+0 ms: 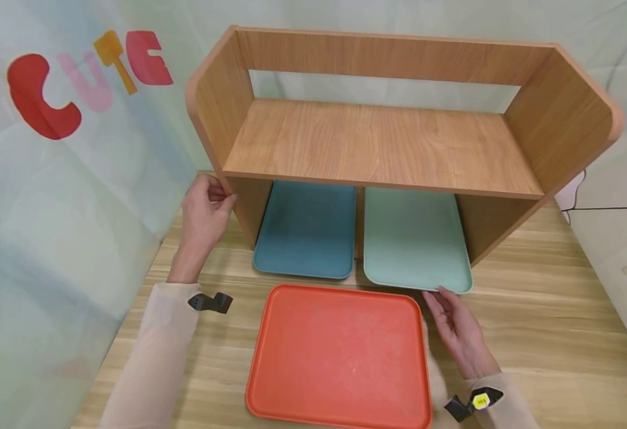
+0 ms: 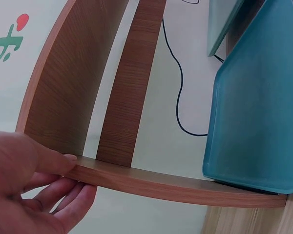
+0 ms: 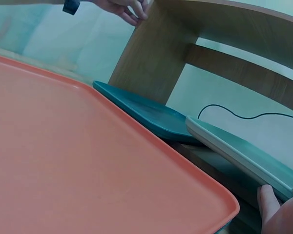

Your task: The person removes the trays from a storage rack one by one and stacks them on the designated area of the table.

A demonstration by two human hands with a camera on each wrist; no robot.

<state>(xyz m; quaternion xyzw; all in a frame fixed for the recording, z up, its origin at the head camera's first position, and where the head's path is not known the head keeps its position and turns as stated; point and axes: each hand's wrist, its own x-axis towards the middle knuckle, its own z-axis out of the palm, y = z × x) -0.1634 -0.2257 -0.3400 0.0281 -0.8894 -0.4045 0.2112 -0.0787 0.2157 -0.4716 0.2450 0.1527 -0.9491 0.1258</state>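
Observation:
A wooden desktop shelf [image 1: 383,143] stands on the table. My left hand [image 1: 204,211] grips the front edge of its left side panel, thumb on the inner face and fingers curled outside. Under the shelf board, a blue tray [image 1: 308,232] lies on the left and a mint green tray [image 1: 417,238] on the right, both with front ends jutting out. My right hand [image 1: 460,333] holds the mint tray by its front edge near the right corner, fingers beneath the rim; in the right wrist view this tray [image 3: 239,148] is tilted. A red tray [image 1: 340,357] lies in front.
Wood-grain table [image 1: 554,322] extends to the right of the shelf. A printed cloth [image 1: 50,196] with coloured letters hangs at the left and behind. The shelf's upper board and back rail [image 1: 399,59] stand over both trays.

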